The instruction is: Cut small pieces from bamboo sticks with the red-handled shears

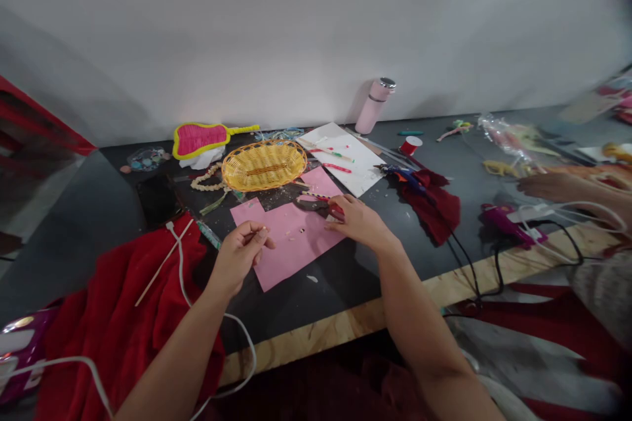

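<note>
My left hand (243,251) is pinched over the left part of a pink paper sheet (286,256); a tiny pale piece shows at its fingertips, too small to name. My right hand (358,220) is closed over the red handles of a dark tool (316,205), which lies at the sheet's upper right edge. Tiny bits (302,230) are scattered on the pink sheet between my hands. A yellow woven basket (264,168) sits just behind the sheet.
White paper (363,168) with thin sticks lies behind my right hand. A pink bottle (375,105) stands near the wall. Red cloth (123,283) and a white cable lie left, dark red cloth (437,207) right. Another person's hand (553,187) is at the far right.
</note>
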Demonstrator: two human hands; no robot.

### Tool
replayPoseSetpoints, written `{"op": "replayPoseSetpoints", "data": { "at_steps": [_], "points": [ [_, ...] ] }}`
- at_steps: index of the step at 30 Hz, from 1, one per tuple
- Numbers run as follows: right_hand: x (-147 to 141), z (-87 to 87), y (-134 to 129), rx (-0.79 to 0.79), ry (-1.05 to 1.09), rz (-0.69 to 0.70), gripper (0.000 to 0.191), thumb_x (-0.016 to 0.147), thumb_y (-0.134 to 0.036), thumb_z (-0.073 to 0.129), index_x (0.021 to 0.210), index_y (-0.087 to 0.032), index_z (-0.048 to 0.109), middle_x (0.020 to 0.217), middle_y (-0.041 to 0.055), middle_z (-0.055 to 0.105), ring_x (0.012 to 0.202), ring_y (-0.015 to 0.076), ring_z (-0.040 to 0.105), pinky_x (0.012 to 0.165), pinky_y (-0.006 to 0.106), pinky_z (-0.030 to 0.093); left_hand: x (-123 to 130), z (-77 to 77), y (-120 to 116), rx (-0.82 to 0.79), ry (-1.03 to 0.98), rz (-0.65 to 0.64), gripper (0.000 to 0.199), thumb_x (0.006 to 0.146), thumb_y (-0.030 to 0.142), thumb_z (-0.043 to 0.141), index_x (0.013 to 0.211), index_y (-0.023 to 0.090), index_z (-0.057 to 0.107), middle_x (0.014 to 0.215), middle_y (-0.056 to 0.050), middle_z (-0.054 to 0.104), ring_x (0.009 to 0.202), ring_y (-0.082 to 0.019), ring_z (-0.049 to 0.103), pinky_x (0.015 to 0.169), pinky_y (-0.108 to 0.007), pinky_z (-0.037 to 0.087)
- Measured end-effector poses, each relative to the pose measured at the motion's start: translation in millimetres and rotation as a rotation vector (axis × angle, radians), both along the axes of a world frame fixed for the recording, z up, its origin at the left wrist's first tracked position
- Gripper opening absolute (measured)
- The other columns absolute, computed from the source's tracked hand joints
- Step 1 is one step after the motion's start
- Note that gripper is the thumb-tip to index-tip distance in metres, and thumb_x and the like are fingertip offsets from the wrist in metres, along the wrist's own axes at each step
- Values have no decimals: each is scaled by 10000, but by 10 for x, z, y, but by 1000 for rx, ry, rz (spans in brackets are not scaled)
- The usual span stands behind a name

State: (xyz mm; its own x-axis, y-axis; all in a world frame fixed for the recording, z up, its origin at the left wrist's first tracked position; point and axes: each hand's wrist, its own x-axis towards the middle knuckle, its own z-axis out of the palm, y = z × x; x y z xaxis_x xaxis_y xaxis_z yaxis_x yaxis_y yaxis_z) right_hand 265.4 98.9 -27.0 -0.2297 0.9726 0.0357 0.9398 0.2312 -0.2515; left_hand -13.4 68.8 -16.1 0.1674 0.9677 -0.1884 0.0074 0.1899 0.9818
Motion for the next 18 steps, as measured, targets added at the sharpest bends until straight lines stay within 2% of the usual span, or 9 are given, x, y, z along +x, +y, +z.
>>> {"op": "replayPoseSetpoints", "data": {
  "at_steps": [4, 6, 9, 11, 13, 16, 18],
  "points": [
    [-50, 43, 44, 146, 34, 39, 269, 906, -365, 503, 1091, -198, 605, 1125, 88, 607, 1069, 223, 517, 953, 388, 379, 2, 7, 1, -30, -10, -13, 269, 789, 398, 621, 843, 141, 563, 722, -31, 672, 423, -34, 392, 409, -165, 274],
    [-147, 60, 126, 177, 56, 89, 266, 939, -257, 427, 1130, -177, 594, 1126, 88, 616, 1056, 203, 529, 962, 365, 378, 2, 9, 2, -44, -10, -16, 296, 766, 408, 638, 868, 138, 571, 728, -35, 675, 428, -38, 400, 413, -168, 290],
    [-348, 69, 306, 143, 19, 204, 311, 926, -162, 416, 1204, -147, 555, 1162, 98, 609, 1075, 195, 531, 963, 343, 382, 2, 11, 2, -56, -8, -18, 312, 744, 405, 654, 880, 135, 577, 741, -42, 676, 440, -44, 410, 421, -172, 317],
    [-480, 61, 430, 95, -35, 213, 319, 913, -151, 449, 1215, -153, 549, 1155, 99, 612, 1070, 200, 539, 934, 330, 396, 1, 12, 2, -52, -3, -23, 301, 750, 398, 644, 874, 133, 575, 747, -46, 673, 446, -46, 414, 421, -170, 320],
    [-583, 42, 535, 48, -71, 208, 273, 907, -166, 479, 1158, -171, 586, 1119, 92, 628, 1054, 200, 554, 906, 309, 405, -1, 11, 5, -49, 2, -23, 285, 760, 388, 630, 874, 133, 571, 747, -48, 670, 450, -47, 418, 418, -165, 315],
    [-664, 11, 640, 11, -89, 211, 165, 904, -195, 499, 958, -174, 653, 997, 81, 662, 990, 196, 589, 864, 283, 416, -3, 2, 12, -49, 16, -26, 264, 767, 373, 620, 870, 136, 570, 750, -52, 673, 442, -45, 418, 416, -163, 308],
    [-675, 7, 664, 14, -87, 195, 165, 906, -208, 495, 890, -166, 654, 942, 85, 666, 955, 200, 602, 839, 281, 425, -3, -5, 15, -47, 18, -34, 261, 769, 378, 618, 861, 139, 569, 757, -54, 679, 433, -43, 416, 413, -165, 304]
  ]
}}
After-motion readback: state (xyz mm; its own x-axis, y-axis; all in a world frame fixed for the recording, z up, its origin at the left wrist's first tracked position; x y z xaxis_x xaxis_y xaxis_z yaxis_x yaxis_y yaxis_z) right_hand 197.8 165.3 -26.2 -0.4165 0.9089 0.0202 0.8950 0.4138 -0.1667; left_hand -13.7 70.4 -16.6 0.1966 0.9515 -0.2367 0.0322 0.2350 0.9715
